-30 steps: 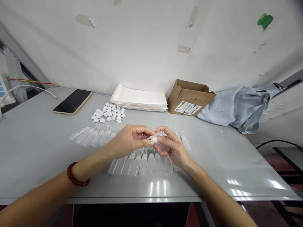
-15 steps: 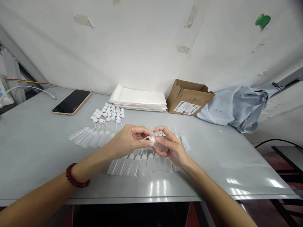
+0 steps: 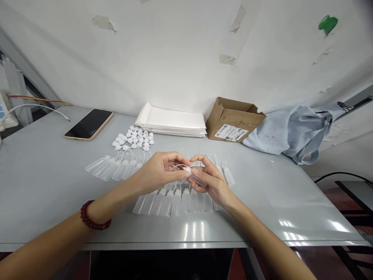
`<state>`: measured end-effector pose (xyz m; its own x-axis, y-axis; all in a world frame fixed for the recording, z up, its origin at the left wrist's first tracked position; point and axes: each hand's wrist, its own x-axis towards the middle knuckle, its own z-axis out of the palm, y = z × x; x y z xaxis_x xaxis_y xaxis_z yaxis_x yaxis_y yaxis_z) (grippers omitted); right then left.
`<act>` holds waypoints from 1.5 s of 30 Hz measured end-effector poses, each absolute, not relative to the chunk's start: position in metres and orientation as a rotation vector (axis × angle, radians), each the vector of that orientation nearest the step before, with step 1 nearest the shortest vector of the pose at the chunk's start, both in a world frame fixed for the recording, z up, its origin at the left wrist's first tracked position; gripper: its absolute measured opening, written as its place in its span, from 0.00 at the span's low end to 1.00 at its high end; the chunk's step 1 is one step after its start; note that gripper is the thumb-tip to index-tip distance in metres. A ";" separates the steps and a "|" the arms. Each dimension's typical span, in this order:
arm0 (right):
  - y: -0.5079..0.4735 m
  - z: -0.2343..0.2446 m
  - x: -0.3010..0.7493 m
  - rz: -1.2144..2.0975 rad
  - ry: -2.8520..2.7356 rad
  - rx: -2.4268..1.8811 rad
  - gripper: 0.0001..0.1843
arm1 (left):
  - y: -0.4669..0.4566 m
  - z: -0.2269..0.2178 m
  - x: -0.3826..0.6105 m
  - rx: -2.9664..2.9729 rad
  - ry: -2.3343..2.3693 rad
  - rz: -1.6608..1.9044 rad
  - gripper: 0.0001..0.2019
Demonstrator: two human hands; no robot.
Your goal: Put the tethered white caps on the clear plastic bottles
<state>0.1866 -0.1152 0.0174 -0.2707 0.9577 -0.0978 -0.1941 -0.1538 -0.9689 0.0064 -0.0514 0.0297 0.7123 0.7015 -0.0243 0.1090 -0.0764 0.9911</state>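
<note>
Grey tabletop (image 3: 43, 194) fills the lower half of the view, glossy, with bright reflections near its front edge. Behind it rises a white wall (image 3: 175, 50), marked by worn tape patches (image 3: 103, 23) and a green scrap (image 3: 328, 24) high on the right.

My hands are raised over the middle of the table, close together. My left hand (image 3: 159, 173), with a red bead bracelet (image 3: 93, 216) at the wrist, is curled, its thumb and fingertips closed on a small white cap (image 3: 188, 170) with a thin clear tube (image 3: 177, 167) curving from it. My right hand (image 3: 208, 181) pinches a clear plastic bottle (image 3: 196, 177), tilted, its top at the cap.

Just below my hands, a near row of clear bottles (image 3: 171, 204) lies side by side. A second row (image 3: 110, 169) lies to the left, and one more bottle (image 3: 229, 177) lies to the right. Farther back sit a heap of white caps (image 3: 134, 138), a stack of white mailers (image 3: 170, 120), an open cardboard box (image 3: 230, 120), and a crumpled pale blue cloth (image 3: 291, 132). A black phone (image 3: 89, 124) lies far left.
</note>
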 end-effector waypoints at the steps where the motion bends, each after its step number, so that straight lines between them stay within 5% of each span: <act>1: -0.116 0.018 0.186 1.570 -1.180 -0.995 0.14 | -0.051 0.030 0.006 1.597 0.702 0.537 0.12; 7: -0.119 0.017 0.187 1.325 -1.390 -1.102 0.14 | -0.053 0.037 0.008 1.616 0.752 0.500 0.11; 15: -0.114 0.008 0.195 0.327 -1.861 -1.256 0.08 | -0.050 0.036 0.005 1.555 0.789 0.639 0.12; 19: -0.117 0.014 0.195 0.494 -1.783 -1.251 0.09 | -0.053 0.036 0.006 1.608 0.759 0.651 0.10; 26: -0.116 0.021 0.196 1.256 -1.381 -1.266 0.18 | -0.058 0.037 0.006 1.771 0.762 0.745 0.07; 34: -0.116 0.014 0.196 0.376 -1.815 -1.189 0.11 | -0.054 0.037 0.007 1.671 0.761 0.649 0.12; 37: -0.116 0.011 0.196 0.315 -1.837 -1.160 0.10 | -0.053 0.035 0.007 1.686 0.729 0.660 0.10; 45: -0.114 0.019 0.196 1.170 -1.383 -1.260 0.15 | -0.057 0.026 0.008 2.057 0.644 0.898 0.04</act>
